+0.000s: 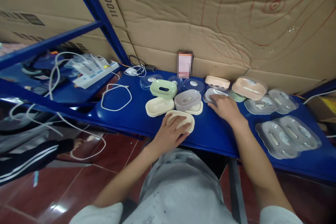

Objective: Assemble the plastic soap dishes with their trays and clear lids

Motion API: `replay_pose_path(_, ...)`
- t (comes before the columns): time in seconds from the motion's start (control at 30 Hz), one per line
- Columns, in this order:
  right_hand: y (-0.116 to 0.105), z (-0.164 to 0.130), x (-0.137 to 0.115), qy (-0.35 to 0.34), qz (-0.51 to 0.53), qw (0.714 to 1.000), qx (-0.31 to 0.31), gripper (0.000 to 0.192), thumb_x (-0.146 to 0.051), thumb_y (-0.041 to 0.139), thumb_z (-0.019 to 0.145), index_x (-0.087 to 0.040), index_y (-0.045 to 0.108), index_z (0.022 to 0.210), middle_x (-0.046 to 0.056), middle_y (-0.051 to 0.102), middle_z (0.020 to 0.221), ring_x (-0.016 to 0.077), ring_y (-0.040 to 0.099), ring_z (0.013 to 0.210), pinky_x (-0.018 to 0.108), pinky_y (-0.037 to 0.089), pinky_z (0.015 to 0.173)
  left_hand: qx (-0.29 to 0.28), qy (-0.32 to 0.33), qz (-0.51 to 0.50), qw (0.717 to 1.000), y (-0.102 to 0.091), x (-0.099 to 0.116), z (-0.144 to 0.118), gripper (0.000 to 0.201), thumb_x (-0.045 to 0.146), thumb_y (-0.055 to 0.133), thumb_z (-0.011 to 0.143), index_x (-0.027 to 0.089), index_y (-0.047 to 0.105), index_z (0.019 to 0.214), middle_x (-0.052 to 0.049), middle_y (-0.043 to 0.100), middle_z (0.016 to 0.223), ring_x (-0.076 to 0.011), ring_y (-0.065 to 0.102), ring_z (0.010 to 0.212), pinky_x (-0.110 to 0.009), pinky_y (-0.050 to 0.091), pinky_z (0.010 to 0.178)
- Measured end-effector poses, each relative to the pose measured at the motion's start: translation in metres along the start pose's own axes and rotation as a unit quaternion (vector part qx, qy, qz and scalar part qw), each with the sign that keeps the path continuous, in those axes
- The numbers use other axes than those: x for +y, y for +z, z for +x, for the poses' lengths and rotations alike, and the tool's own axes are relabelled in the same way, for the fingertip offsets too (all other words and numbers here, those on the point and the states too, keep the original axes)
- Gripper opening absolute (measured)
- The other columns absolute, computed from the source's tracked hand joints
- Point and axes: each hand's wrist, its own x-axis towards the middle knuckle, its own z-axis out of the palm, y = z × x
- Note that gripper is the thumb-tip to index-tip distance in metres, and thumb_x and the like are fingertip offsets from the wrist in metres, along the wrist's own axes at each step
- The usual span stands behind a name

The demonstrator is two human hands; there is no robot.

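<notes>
The left hand (172,131) lies flat, fingers spread, on a cream soap dish (181,120) near the front edge of the blue table (136,119). The right hand (225,106) rests with fingers together on a clear lid (214,94) in the middle. I count three cream dishes, one green dish (163,88), one grey dish (188,99) and two pink ones (249,87). About four clear lids (287,138) lie stacked at the right. A white cable (115,98) loops on the left, with open room around it.
</notes>
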Motion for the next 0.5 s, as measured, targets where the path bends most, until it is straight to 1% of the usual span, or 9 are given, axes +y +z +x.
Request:
replay_pose_path(0.07, 0.002, -0.002, -0.004, -0.01, 0.001, 1.0, -0.011, 0.04, -0.035, 0.059, 0.104, -0.016, 0.069, 0.137, 0.019, 0.074, 0.136, 0.036, 0.07, 0.119, 0.046, 0.051, 0.099, 0.007, -0.015, -0.003, 1.0, 0.007, 0.003, -0.008, 0.027, 0.035, 0.063, 0.106, 0.026, 0.071, 0.13, -0.011, 0.07, 0.142, -0.0295, 0.062, 0.136, -0.056, 0.035, 0.126)
replay_pose_path(0.13, 0.001, -0.001, -0.003, -0.022, 0.01, 1.0, -0.014, 0.04, -0.033, 0.057, 0.105, -0.018, 0.068, 0.14, 0.017, 0.073, 0.139, 0.0349, 0.07, 0.122, 0.046, 0.051, 0.1, 0.019, -0.027, -0.01, 0.999, 0.011, -0.001, -0.013, 0.022, 0.033, 0.065, 0.105, 0.026, 0.073, 0.125, -0.011, 0.071, 0.14, -0.029, 0.062, 0.135, -0.057, 0.036, 0.126)
replay_pose_path(0.2, -0.001, 0.001, 0.002, -0.035, 0.021, 0.999, -0.013, 0.041, -0.038, 0.052, 0.109, -0.022, 0.067, 0.143, 0.013, 0.075, 0.138, 0.0326, 0.072, 0.121, 0.044, 0.051, 0.101, 0.03, -0.03, -0.014, 0.999, 0.013, -0.006, -0.015, 0.02, 0.027, 0.064, 0.105, 0.026, 0.074, 0.122, -0.01, 0.071, 0.139, -0.0283, 0.063, 0.134, -0.057, 0.037, 0.126)
replay_pose_path(0.27, -0.003, 0.004, 0.006, -0.048, 0.039, 0.998, -0.003, 0.044, -0.042, 0.046, 0.111, -0.023, 0.067, 0.145, 0.012, 0.076, 0.135, 0.0316, 0.073, 0.12, 0.044, 0.051, 0.102, 0.039, -0.032, -0.013, 0.999, 0.015, -0.008, -0.016, 0.023, 0.02, 0.062, 0.104, 0.026, 0.073, 0.123, -0.01, 0.07, 0.14, -0.0281, 0.063, 0.134, -0.058, 0.037, 0.126)
replay_pose_path(0.33, -0.002, 0.007, 0.007, -0.077, 0.086, 0.993, 0.02, 0.043, -0.039, 0.044, 0.112, -0.021, 0.068, 0.144, 0.012, 0.077, 0.134, 0.032, 0.072, 0.122, 0.046, 0.05, 0.105, 0.047, -0.036, -0.012, 0.998, 0.017, -0.008, -0.017, 0.03, 0.013, 0.058, 0.102, 0.025, 0.07, 0.126, -0.01, 0.07, 0.14, -0.0281, 0.062, 0.135, -0.058, 0.037, 0.126)
replay_pose_path(0.43, 0.006, 0.009, 0.003, -0.119, 0.161, 0.978, 0.05, 0.039, -0.032, 0.046, 0.11, -0.021, 0.069, 0.14, 0.011, 0.075, 0.137, 0.0313, 0.07, 0.126, 0.048, 0.049, 0.109, 0.056, -0.04, -0.019, 0.997, 0.021, -0.008, -0.018, 0.036, 0.006, 0.054, 0.099, 0.023, 0.067, 0.129, -0.01, 0.071, 0.137, -0.0266, 0.064, 0.133, -0.055, 0.041, 0.123)
replay_pose_path(0.5, 0.011, 0.01, 0.0, -0.122, 0.175, 0.975, 0.057, 0.038, -0.033, 0.046, 0.111, -0.023, 0.068, 0.14, 0.01, 0.073, 0.14, 0.0304, 0.068, 0.13, 0.049, 0.048, 0.111, 0.059, -0.042, -0.024, 0.997, 0.023, -0.007, -0.018, 0.035, 0.006, 0.054, 0.099, 0.023, 0.066, 0.127, -0.01, 0.073, 0.133, -0.0257, 0.066, 0.129, -0.052, 0.043, 0.121)
